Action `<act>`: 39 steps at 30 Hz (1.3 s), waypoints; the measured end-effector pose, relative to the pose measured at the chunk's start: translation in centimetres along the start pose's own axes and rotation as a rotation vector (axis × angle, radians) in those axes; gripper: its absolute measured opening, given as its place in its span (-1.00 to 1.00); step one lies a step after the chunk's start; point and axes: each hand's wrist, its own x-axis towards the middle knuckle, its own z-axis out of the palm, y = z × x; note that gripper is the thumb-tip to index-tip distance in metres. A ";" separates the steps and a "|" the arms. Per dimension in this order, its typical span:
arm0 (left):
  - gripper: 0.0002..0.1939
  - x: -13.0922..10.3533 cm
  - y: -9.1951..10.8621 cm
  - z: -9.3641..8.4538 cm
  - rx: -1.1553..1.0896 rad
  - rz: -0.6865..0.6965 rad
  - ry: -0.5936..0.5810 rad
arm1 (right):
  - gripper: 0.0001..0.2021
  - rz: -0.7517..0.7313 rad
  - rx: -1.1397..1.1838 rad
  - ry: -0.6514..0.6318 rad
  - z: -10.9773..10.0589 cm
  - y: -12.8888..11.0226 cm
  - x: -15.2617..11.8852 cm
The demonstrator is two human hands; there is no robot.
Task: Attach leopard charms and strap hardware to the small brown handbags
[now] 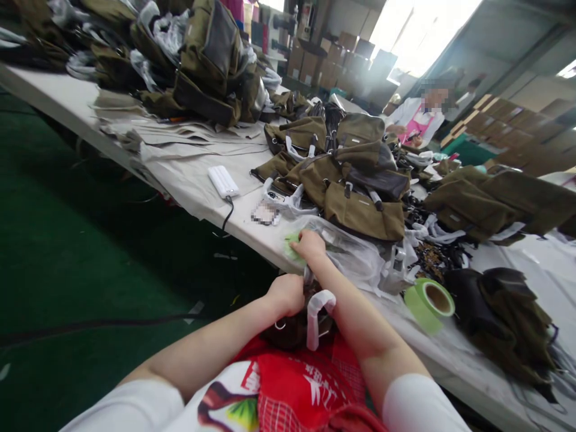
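A dark brown bag [288, 336] rests against my body, over a red apron [315, 384], with a white-wrapped handle [315, 318] sticking up. My left hand [288, 294] is closed at the bag's upper edge; its fingertips are turned away from view. Higher up, at the table edge, my right hand [311, 245] is closed with thumb and fingers together on a light green piece of tape [293, 246]. Clear plastic wrapping [355, 252] lies just beyond that hand. A roll of green tape [429, 303] sits on the table to the right.
Olive canvas bags [364, 207] are heaped across the white table [189, 186]. A white power bank [223, 182] with a black cable and a phone [265, 213] lie near the edge. A dark bag [504, 324] is at the right. Across the table stands a person in a pink apron [414, 126].
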 end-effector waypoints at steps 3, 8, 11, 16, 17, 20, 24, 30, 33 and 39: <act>-0.71 -0.1 0.0 -0.2 0.006 -0.009 0.001 | -0.75 -0.011 0.010 0.038 0.3 -0.1 0.0; -0.72 -0.2 -0.1 -0.7 0.012 -0.029 -0.008 | -0.83 -0.011 0.034 0.119 -0.8 0.7 -1.1; -0.72 0.0 -0.2 -0.9 0.014 -0.036 -0.009 | -0.79 -0.030 0.071 0.253 -2.3 1.9 -2.2; -0.73 0.6 0.2 -0.6 0.018 -0.019 -0.016 | -0.81 -0.022 0.037 0.135 -3.1 2.6 -2.0; -0.72 0.6 0.4 -0.5 0.017 -0.015 -0.015 | -0.81 -0.020 0.021 0.087 -2.8 2.4 -1.6; -0.71 0.5 0.5 -0.2 0.009 -0.017 -0.004 | -0.77 -0.026 -0.003 0.046 -1.2 1.7 -0.7; -0.72 0.1 -0.1 -0.1 -0.005 -0.035 0.012 | -0.77 -0.013 -0.016 0.033 0.4 1.2 -0.3; -0.73 0.0 -0.5 -0.1 -0.003 -0.032 0.023 | -0.84 -0.006 0.031 0.072 0.5 1.1 -0.3; -0.75 0.2 -0.4 -0.1 -0.006 -0.029 0.038 | -0.92 -0.025 0.058 0.090 -0.4 1.1 -0.9; -0.75 0.7 -1.6 -0.4 -0.073 0.001 0.018 | -0.89 -0.333 0.489 0.514 -3.3 1.8 -8.1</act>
